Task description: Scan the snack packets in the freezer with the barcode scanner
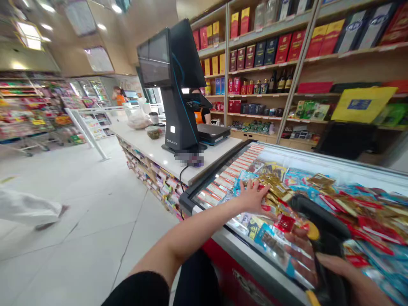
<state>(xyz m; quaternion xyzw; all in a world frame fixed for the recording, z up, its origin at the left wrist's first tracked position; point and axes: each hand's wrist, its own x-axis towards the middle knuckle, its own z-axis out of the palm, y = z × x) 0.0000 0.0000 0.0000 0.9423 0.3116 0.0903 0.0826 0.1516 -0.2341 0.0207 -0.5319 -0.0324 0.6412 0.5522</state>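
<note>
My left hand lies on gold and red snack packets in the glass-sided display chest. Its fingers are spread, and it does not appear to hold a packet. At the lower right, my right hand is wrapped round the grip of a black handheld scanner with yellow parts. The scanner is above the packets, its head toward my left hand. Below it lie a small red packet and a blue packet. Part of the right hand is hidden behind the grip.
Left of the chest stands a white counter with a black checkout terminal, a flat scale and bagged goods. A person in orange is partly hidden behind the terminal. Shelves of boxed bottles line the back.
</note>
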